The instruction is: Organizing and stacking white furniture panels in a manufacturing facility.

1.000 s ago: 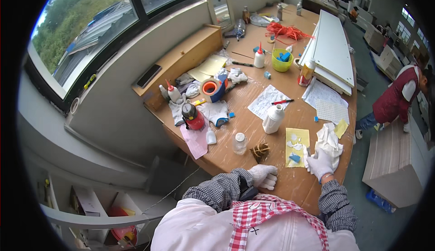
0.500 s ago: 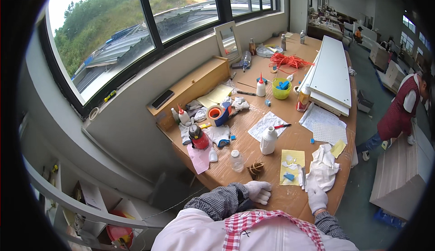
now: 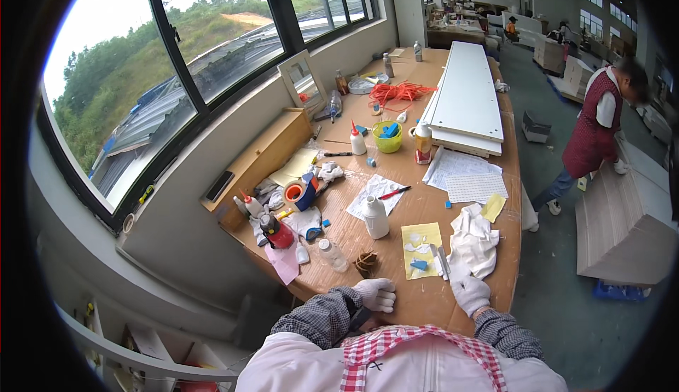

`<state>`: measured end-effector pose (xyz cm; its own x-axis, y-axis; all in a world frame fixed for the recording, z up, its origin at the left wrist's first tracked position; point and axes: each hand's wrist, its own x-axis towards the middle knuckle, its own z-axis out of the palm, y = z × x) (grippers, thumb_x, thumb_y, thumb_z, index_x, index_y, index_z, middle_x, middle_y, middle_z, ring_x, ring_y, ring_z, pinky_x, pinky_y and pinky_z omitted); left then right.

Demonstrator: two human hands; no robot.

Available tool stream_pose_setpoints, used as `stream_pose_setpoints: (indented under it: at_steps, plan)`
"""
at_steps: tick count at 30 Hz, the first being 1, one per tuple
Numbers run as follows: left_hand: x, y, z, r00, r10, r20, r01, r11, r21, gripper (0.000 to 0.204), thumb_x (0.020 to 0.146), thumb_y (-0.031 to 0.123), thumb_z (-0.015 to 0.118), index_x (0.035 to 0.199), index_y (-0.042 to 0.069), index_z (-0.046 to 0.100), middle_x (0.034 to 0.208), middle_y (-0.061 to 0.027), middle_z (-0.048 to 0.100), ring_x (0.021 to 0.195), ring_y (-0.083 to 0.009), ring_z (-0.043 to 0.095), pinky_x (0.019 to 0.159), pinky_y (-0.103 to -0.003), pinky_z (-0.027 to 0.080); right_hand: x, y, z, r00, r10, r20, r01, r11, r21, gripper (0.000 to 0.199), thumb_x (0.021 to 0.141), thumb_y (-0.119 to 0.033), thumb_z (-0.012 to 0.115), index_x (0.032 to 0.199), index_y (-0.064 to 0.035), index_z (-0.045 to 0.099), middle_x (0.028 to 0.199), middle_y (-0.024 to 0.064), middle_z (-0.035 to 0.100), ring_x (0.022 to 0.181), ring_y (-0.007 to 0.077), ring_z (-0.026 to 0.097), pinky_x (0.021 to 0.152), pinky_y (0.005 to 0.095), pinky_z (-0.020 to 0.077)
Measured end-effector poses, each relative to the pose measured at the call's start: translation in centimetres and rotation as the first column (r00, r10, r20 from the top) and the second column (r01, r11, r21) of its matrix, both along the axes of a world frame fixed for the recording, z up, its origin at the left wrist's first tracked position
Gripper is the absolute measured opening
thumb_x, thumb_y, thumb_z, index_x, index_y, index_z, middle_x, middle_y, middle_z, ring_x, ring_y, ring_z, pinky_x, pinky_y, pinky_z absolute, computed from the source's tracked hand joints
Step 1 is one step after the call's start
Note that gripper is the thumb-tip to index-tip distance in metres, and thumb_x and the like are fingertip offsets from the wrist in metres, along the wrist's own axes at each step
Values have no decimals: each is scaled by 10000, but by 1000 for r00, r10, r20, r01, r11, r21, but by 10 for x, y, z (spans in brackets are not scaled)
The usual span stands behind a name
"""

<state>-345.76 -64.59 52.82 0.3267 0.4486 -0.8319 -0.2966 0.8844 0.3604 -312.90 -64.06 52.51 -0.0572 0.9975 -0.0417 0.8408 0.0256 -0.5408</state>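
My left hand (image 3: 375, 294), in a white knit glove, rests on the table's near edge with its fingers curled in and nothing visible in them. Just beyond it lies a small brown bundle (image 3: 365, 262). My right hand (image 3: 471, 295), gloved alike, lies with bent fingers at the near end of a crumpled white cloth (image 3: 474, 243). Left of that hand are narrow scraper-like tools (image 3: 442, 263), close to its fingers. They lie beside a yellow sandpaper sheet (image 3: 422, 235) bearing white paste smears and a blue piece (image 3: 419, 264).
A white bottle (image 3: 375, 218) and a clear bottle (image 3: 332, 255) stand before me. Farther off are a yellow-green bucket (image 3: 388, 139), red cord (image 3: 400, 94) and stacked white panels (image 3: 467, 95). Tape (image 3: 295, 192) and a red flask (image 3: 275, 231) stand left. A person (image 3: 598, 123) bends over boards (image 3: 622, 215) at right.
The view has swung right, so the table sits farther left. Both hands stay by the near edge; the right one's fingers look more bent. The clear bottle looks more tilted.
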Motion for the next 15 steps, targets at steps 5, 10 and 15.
stream_pose_setpoints:
  at_steps: [5, 10, 15]
  plan:
    - [2, 7, -11, 994, -48, 95, 47, 999, 8, 226, 982, 262, 557, 963, 39, 588, 804, -94, 567, 725, -275, 584, 775, -491, 535, 6, -13, 28, 992, -90, -91, 70, 977, -201, 388, 866, -452, 667, 1013, -100, 736, 980, 166, 725, 934, 328, 697, 814, 417, 538]
    - [51, -1, 12, 903, -34, 429, -20, 993, 120, 238, 998, 301, 494, 828, 135, 480, 703, 4, 356, 653, -203, 424, 740, -403, 451, 9, -18, 21, 824, -224, -521, 156, 973, -172, 364, 977, -374, 604, 1059, -25, 669, 985, 182, 713, 924, 300, 676, 820, 387, 515]
    - [159, 7, 63, 842, -366, 397, 198, 893, 405, 454, 979, 432, 569, 1226, 50, 573, 1190, -113, 645, 1085, -301, 637, 1023, -471, 482, -2, -46, 17, 739, -169, -652, 318, 941, 117, 440, 1026, -432, 507, 1148, -25, 620, 1011, 205, 689, 954, 344, 661, 845, 405, 513]
